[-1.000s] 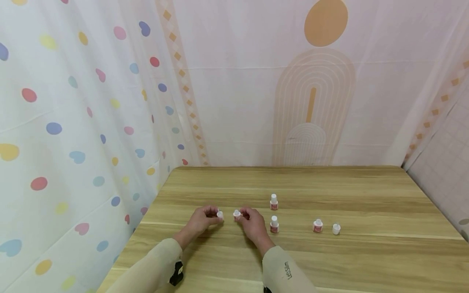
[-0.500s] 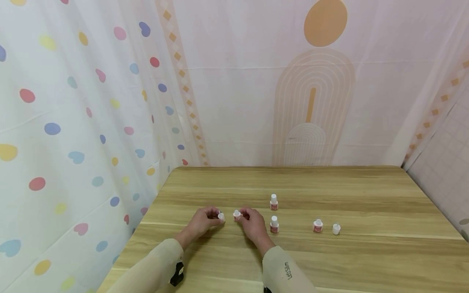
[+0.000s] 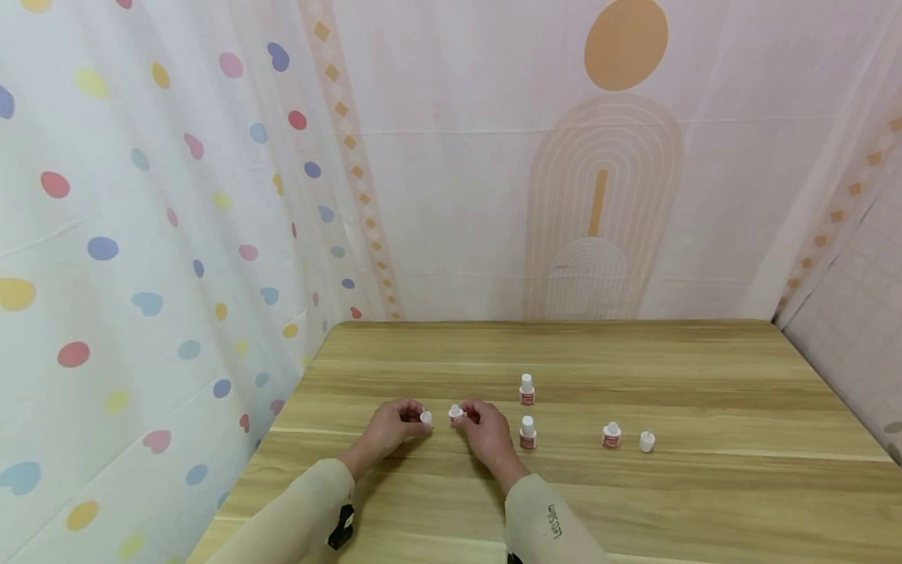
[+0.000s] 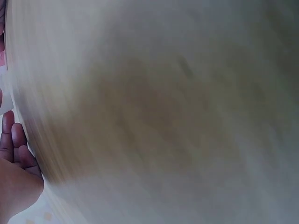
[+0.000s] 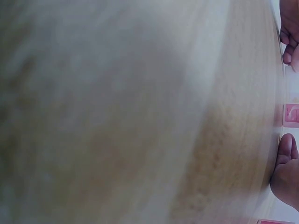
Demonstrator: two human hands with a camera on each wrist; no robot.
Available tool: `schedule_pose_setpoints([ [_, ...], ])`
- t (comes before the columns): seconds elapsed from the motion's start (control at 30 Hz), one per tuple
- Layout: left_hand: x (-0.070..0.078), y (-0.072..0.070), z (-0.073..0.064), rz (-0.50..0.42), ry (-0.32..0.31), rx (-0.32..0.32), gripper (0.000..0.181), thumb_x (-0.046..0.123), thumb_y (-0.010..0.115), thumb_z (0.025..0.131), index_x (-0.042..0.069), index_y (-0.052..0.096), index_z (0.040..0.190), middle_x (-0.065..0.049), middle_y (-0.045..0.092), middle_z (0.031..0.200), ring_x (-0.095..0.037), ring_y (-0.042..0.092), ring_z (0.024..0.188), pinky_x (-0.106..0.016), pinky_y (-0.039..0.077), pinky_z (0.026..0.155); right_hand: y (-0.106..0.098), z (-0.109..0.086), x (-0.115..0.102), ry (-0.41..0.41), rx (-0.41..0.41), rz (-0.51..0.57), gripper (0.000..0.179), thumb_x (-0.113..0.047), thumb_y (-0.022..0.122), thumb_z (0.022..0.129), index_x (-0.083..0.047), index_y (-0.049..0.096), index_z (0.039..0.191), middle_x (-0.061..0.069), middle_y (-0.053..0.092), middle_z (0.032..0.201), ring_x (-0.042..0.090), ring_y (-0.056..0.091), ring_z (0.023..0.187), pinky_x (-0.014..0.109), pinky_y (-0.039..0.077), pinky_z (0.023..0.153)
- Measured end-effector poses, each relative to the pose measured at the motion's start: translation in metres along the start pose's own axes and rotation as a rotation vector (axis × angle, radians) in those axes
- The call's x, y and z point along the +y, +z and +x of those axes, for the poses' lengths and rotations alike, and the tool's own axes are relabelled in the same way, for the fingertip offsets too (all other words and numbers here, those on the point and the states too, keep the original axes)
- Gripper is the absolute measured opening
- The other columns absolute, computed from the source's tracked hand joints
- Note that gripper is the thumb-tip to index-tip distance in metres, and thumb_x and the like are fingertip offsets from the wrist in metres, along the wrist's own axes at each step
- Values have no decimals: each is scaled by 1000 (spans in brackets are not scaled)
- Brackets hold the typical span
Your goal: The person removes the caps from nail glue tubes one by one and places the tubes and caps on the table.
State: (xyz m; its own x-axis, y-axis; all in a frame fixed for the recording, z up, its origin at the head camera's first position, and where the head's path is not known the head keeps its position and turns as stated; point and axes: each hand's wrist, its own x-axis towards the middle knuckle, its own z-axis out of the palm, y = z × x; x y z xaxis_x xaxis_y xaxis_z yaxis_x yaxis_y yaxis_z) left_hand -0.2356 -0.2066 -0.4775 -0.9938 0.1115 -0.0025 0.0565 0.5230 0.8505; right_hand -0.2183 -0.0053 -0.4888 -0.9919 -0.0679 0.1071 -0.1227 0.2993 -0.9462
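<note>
My left hand pinches a small white screw cap between thumb and fingers, its opening turned upward. A short gap to the right, a little white bottle with a red label stands on the table, its neck uncapped. Thumb and fingers of my right hand grip this bottle from its right side. In the right wrist view the bottle's pink label shows at the edge, between the two hands. The left wrist view catches part of the left hand at its border.
Two capped bottles stand right of the right hand, one behind the other. Farther right are an uncapped bottle and a loose white cap lying opening-up. The wooden table meets patterned curtains behind and at left.
My left hand has shifted slightly to the right with the cap, which tilted a little along the way. The right hand and the bottle have stayed in place.
</note>
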Motion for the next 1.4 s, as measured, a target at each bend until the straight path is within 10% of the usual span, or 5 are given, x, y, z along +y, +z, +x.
schedule_pose_setpoints([
  [1.4, -4, -4, -1, 63, 59, -32, 19, -1, 79, 81, 2, 66, 94, -2, 63, 84, -15, 57, 79, -25, 48, 69, -1, -1, -3, 26, -4, -24, 20, -6, 77, 86, -2, 70, 104, 5, 62, 95, 20, 56, 88, 40, 50, 81],
])
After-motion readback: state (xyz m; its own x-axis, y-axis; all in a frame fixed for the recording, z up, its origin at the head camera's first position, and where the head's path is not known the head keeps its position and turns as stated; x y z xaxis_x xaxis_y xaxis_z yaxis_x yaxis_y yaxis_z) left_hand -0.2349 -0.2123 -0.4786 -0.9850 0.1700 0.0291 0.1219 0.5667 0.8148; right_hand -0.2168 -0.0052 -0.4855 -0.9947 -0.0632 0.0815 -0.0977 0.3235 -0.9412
